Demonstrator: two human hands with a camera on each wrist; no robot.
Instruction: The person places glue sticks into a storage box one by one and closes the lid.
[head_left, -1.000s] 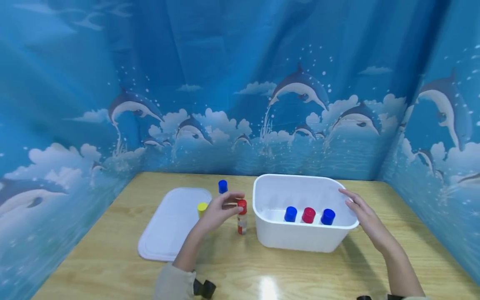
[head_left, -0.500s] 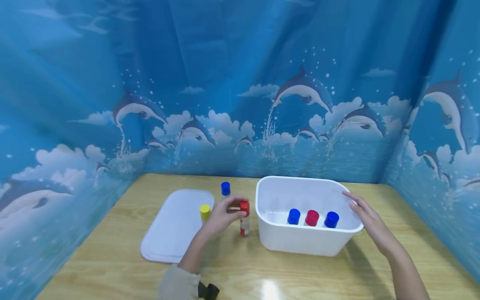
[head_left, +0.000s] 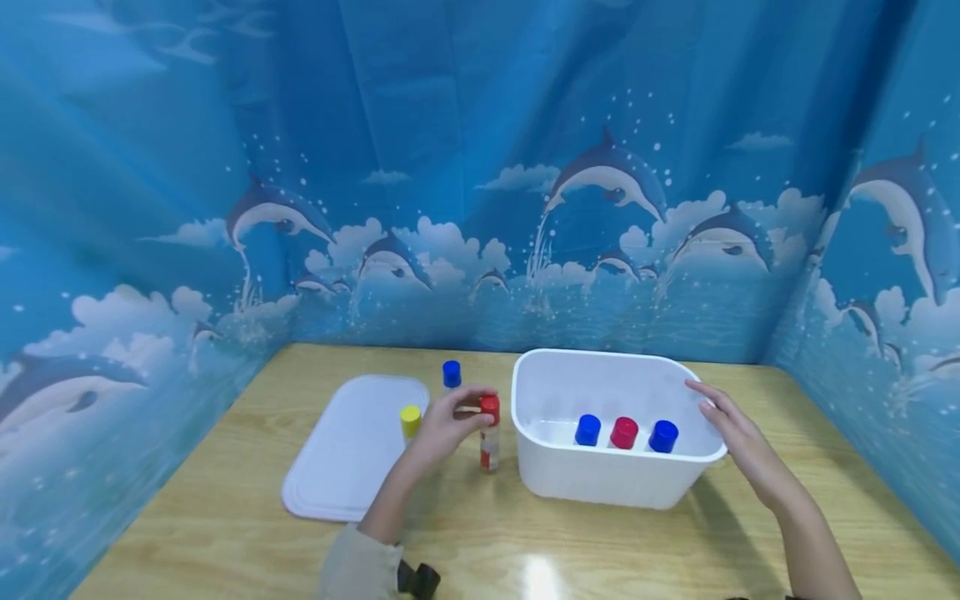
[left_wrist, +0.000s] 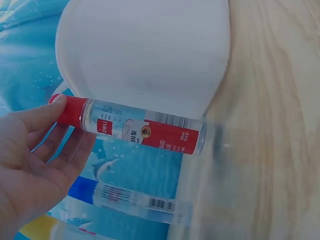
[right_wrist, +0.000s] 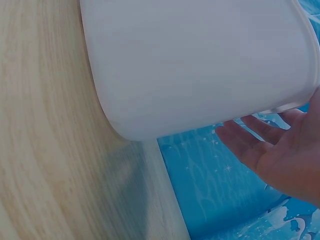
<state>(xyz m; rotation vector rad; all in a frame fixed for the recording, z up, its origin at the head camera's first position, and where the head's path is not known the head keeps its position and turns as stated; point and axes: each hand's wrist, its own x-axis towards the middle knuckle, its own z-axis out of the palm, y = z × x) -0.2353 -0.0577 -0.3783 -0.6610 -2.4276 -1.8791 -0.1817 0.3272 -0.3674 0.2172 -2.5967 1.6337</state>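
Observation:
My left hand point(head_left: 442, 429) pinches the red cap of a clear liquid glue bottle point(head_left: 490, 450), which stands upright to the left of the white bin. In the left wrist view the glue's red-and-white label point(left_wrist: 150, 132) faces the camera, and the left hand point(left_wrist: 47, 150) has thumb and fingertips at the cap. My right hand point(head_left: 742, 442) rests at the right rim of the white bin point(head_left: 600, 483), its fingers loosely extended. The right wrist view has this hand point(right_wrist: 275, 150) beside the bin's outer wall. Inside the bin stand capped bottles: two blue point(head_left: 588, 430) and one red point(head_left: 624, 432).
A blue-capped bottle point(head_left: 452, 374) stands behind my left hand. Nearer, a yellow-capped bottle point(head_left: 410, 420) is partly hidden by that hand. A white lid point(head_left: 345, 458) lies flat on the wooden table point(head_left: 465, 550) to the left. A dolphin-print curtain point(head_left: 450, 167) borders the table.
The head view has shifted slightly. My left hand stays at the red cap, with its fingers closer around it than a second ago. The right hand remains at the bin's rim.

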